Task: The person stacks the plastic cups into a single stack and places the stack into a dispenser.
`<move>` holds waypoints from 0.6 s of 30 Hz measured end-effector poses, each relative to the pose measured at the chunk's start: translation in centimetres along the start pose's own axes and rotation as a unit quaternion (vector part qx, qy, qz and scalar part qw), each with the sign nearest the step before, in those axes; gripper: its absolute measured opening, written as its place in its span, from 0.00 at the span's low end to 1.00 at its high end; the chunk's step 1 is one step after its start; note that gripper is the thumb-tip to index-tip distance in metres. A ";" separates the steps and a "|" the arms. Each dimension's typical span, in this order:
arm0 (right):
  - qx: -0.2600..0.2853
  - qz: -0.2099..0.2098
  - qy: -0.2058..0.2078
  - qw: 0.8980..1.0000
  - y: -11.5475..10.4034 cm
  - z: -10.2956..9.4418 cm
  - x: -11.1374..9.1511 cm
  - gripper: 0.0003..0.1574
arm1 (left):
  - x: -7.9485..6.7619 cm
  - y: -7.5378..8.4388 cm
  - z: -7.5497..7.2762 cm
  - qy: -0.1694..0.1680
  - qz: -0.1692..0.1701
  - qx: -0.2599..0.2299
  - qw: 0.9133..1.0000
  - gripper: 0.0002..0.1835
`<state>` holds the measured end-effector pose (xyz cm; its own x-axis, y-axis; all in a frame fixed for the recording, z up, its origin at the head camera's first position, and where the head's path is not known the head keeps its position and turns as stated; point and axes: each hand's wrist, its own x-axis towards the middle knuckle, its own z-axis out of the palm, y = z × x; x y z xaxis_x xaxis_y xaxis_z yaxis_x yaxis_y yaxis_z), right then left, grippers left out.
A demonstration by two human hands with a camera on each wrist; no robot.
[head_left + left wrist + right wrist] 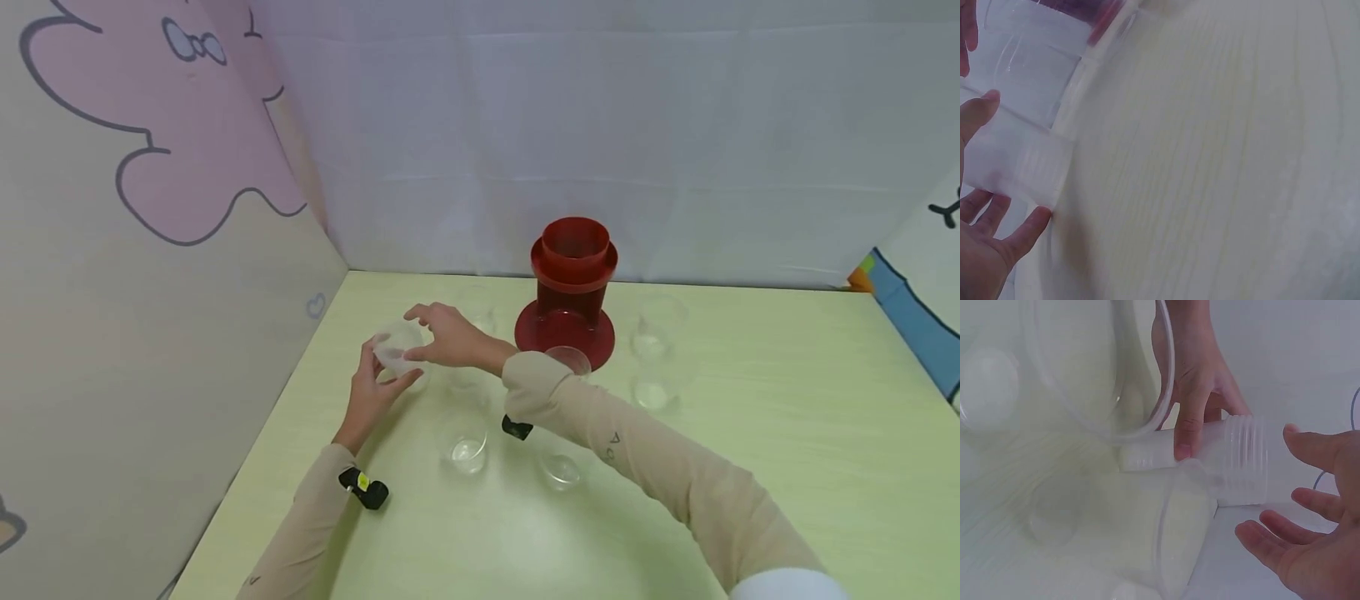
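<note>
My left hand (369,400) grips a stack of nested clear plastic cups (397,348) at the left of the table. In the right wrist view the stack (1244,459) lies sideways, its several rims toward my right hand (1319,515). The left thumb presses on its side, with the other fingers around it. My right hand (453,336) hovers at the rim end, fingers spread and loosely bent, with a gap to the rims and nothing held. The left wrist view shows the left fingers (1025,231) on the cup wall.
Several clear cups stand on the pale table, among them a front cup (467,450), another under the right forearm (561,471) and a cup at right (654,393). A red flanged holder with a red cup (576,250) stands at the back, before the white wall cloth (600,125).
</note>
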<state>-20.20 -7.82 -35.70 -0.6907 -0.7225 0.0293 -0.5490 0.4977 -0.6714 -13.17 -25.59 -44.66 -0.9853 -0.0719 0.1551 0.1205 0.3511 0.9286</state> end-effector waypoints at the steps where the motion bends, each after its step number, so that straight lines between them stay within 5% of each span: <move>1: 0.003 -0.002 0.000 1.000 -0.1 -0.2 -0.1 0.37 | 0.0 0.0 0.0 0.000 0.000 0.001 1.000 0.40; 18: 0.051 -0.033 -0.011 0.998 -0.9 -2.0 -3.9 0.37 | -0.2 -0.1 0.0 -0.001 0.012 0.002 1.000 0.41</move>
<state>-17.94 -4.52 -33.72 -0.6433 -0.7633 0.0603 -0.5411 0.3975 -0.7410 -13.03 -25.67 -44.81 -0.9823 -0.0609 0.1774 0.1447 0.3557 0.9233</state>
